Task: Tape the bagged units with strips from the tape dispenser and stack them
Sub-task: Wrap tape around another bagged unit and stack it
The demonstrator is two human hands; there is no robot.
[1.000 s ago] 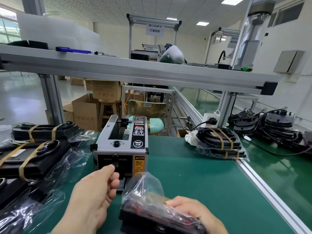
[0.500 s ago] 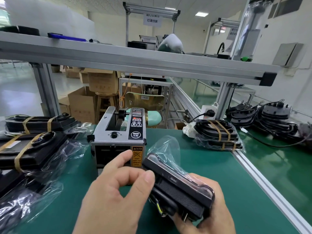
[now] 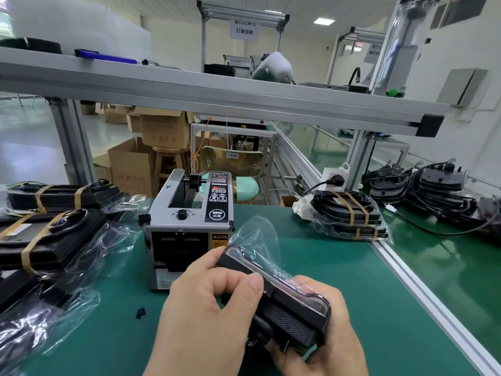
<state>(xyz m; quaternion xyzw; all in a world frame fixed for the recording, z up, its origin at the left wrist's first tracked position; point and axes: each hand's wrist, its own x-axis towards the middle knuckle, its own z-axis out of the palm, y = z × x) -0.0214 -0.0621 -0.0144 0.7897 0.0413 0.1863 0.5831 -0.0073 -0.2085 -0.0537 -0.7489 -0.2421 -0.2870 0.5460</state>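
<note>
Black plastic bagged unit (image 3: 284, 302), wrapped in clear film, held above the green tabletop (image 3: 339, 280) at 6 o'clock of the view, between both hands.

Left hand (image 3: 206, 321): grip closed, fingers curled, thumb tip pressed on the unit's upper edge near its left end, index finger wrapped over that end. Whether a tape strip lies under the thumb cannot be told.

Right hand (image 3: 328, 346): grip closed from beneath, palm cradling the underside, fingers curled up round the right end.

Long axis: runs from 10 o'clock to 4 o'clock, with the 10 o'clock end nearer the dispenser and the mesh-textured face toward the camera. Loose bag film stands up from the 10 o'clock end.

Tape dispenser (image 3: 189, 226): grey, upright on the tabletop at 11 o'clock of the unit, just beyond it, outlet facing the hands.

Stack of taped units (image 3: 349, 215): at 2 o'clock, by the tabletop's right rail.

Further taped units (image 3: 51, 240): at 9 o'clock, bagged, bound with tan strips.

Small black scrap (image 3: 140, 312): on the tabletop at 9 o'clock of the left hand.
</note>
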